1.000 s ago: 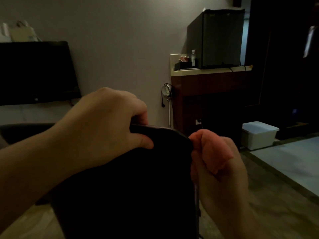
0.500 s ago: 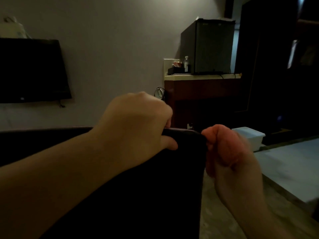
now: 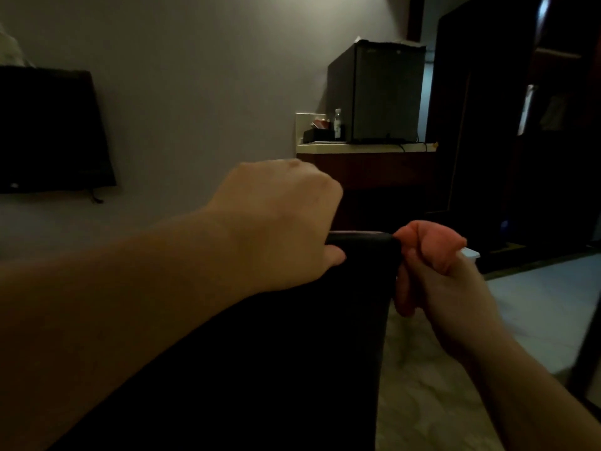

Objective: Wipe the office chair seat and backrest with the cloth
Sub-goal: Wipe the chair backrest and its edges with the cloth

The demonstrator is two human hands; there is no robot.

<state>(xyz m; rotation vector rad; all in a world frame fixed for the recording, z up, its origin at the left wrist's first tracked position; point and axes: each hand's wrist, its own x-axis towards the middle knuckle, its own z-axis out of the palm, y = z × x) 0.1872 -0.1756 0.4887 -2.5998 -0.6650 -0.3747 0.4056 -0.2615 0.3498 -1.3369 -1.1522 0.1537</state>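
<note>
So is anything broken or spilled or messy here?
Nothing stands out. Both hands, left hand and right hand, grip the dark backrest top edge. The room is dim, so small marks would not show.

The person's body shows only as two bare forearms and two hands. No sleeve, cuff, watch, ring or glove appears on either arm. The left hand (image 3: 279,222) joins a long, broad forearm that fills the lower left of the view. The right hand (image 3: 435,271) joins a narrower forearm at the lower right edge.
</note>
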